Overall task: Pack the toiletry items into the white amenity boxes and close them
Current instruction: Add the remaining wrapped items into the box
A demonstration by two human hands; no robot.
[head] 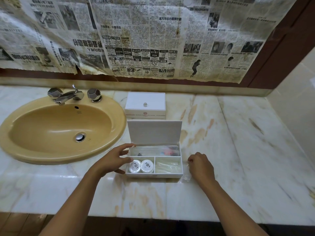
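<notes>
White rectangular box [154, 167], lid up, holds two round soaps [141, 166] on marble surface [221, 133]. Left hand [113, 160] fingers spread wide at its side; right hand [201, 166] pinches clear wrapper [186, 177].

Marble countertop [221, 133], polished, glossy, cream with rust-brown veining. Sink [59, 133] at left of frame: glazed ceramic, mustard-tan, shiny. Tap [68, 95] and drain plug [80, 137]: chromed metal, mirror finish, faceted knobs. Open amenity box [154, 174] and closed box [145, 105] behind it: smooth matt white, plastic-like; closed one has a clear glassy knob. Clear crinkly plastic wrappers [154, 150] inside. Newspaper [136, 40] across the top: matt, yellowed, stained, torn edges.
</notes>
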